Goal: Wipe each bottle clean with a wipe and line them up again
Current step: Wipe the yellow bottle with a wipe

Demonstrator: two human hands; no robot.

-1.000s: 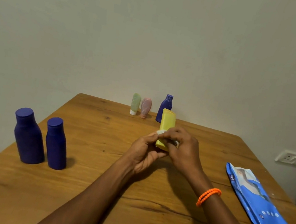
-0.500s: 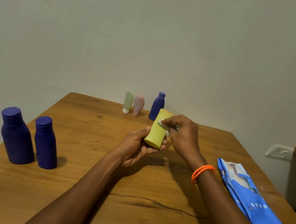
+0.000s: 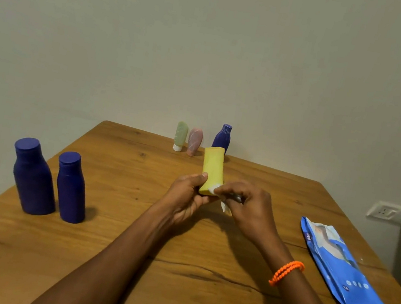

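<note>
I found the yellow bottle held upright above the middle of the tabletop, clear of the wood. It looked light and smooth, likely slippery once damp; the lower body seemed the safest place to hold. The left hand gripped its base, thumb against the near side, palm turned up. The right hand pinched a white wipe against the bottle's lower edge, fingers curled, wrist raised.

Yellow bottle in left hand, wipe in right hand
</note>
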